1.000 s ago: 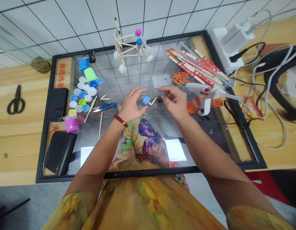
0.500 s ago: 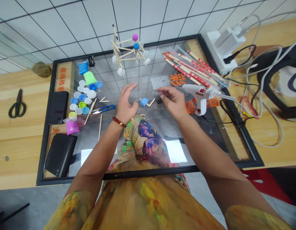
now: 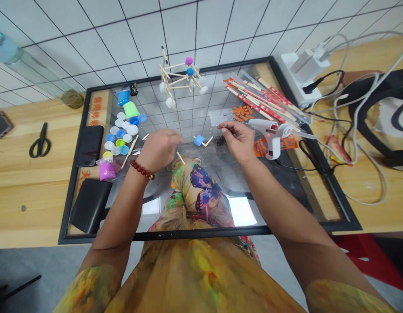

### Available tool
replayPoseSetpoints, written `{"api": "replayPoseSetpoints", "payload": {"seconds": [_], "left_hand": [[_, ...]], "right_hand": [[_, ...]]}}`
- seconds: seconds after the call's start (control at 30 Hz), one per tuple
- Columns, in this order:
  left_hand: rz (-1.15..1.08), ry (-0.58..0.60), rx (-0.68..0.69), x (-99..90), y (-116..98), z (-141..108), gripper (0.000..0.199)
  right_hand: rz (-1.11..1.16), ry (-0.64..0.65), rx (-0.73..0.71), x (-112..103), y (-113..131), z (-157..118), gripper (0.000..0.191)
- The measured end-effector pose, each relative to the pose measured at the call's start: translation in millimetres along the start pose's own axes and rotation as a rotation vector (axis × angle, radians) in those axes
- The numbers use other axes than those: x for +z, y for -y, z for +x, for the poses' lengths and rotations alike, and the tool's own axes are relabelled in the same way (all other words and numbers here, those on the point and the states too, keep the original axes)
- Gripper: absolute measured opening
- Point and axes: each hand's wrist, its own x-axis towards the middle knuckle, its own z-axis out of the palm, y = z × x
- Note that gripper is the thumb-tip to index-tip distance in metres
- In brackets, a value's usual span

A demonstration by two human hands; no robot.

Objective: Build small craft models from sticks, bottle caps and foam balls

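My left hand (image 3: pixel 160 150) hovers palm down above the glass, back of the hand towards me, its fingers blurred and partly hidden. Under it the blue-handled snips are mostly covered, and a short stick (image 3: pixel 180 158) lies just to its right. My right hand (image 3: pixel 238 138) is closed, thumb and index fingertips pinched together; anything between them is too small to make out. Between the hands lies a blue piece (image 3: pixel 199 140) with short sticks joined at an angle (image 3: pixel 207 142). A white glue gun (image 3: pixel 271 134) rests right beside my right hand.
A stick frame (image 3: pixel 178 78) with coloured balls stands at the back. Left are several clay pots (image 3: pixel 123 149), a bag of pink clay (image 3: pixel 107 170), a phone (image 3: pixel 90 145) and a black case (image 3: pixel 90 205). Bundled chopsticks (image 3: pixel 260 98) and a power strip (image 3: pixel 299 78) with cables lie right.
My left hand has moved left and turned palm down, now over the snips. My right hand stays nearly in place, still pinched. The view has shifted slightly.
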Motion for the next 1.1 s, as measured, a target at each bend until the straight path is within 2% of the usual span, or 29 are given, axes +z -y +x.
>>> {"api": "replayPoseSetpoints", "payload": {"seconds": [0.1, 0.2, 0.3, 0.37, 0.47, 0.53, 0.6, 0.83, 1.0, 1.1], "left_hand": [[0.038, 0.063, 0.024, 10.1, -0.6, -12.5, 0.042], [-0.003, -0.016, -0.025, 20.4, -4.4, -18.5, 0.050], [-0.014, -0.075, -0.081, 25.0, -11.3, -22.6, 0.045], [0.003, -0.111, -0.176, 27.0, -16.9, -26.3, 0.035], [0.070, -0.139, -0.422, 31.9, -25.2, -30.2, 0.018], [0.111, -0.084, -0.534, 36.0, -29.4, -29.4, 0.030], [0.129, -0.002, -0.583, 39.5, -31.3, -26.1, 0.038], [0.101, 0.124, -0.641, 39.4, -26.9, -21.1, 0.020], [0.233, 0.098, -0.519, 41.1, -29.6, -26.9, 0.022], [0.289, 0.053, -0.489, 46.5, -27.2, -29.6, 0.024]], "right_hand": [[-0.017, -0.004, 0.000, 0.4, 0.8, -0.4, 0.015], [-0.033, -0.013, -0.014, 0.7, 1.5, -0.7, 0.015], [-0.047, -0.036, -0.027, 1.1, 0.2, -0.5, 0.016], [-0.046, -0.045, -0.024, 1.6, -1.1, -0.2, 0.016], [-0.033, -0.043, -0.019, 2.2, -1.5, -0.1, 0.014], [-0.034, -0.036, -0.017, 2.2, -0.3, -0.4, 0.014], [-0.038, -0.033, -0.014, 2.0, 1.4, -1.0, 0.015], [-0.027, -0.041, -0.027, 1.8, 3.3, -1.8, 0.014], [-0.059, -0.008, -0.053, 1.1, 1.8, -1.1, 0.017], [-0.102, 0.113, -0.100, -0.3, 0.4, -0.3, 0.032]]}}
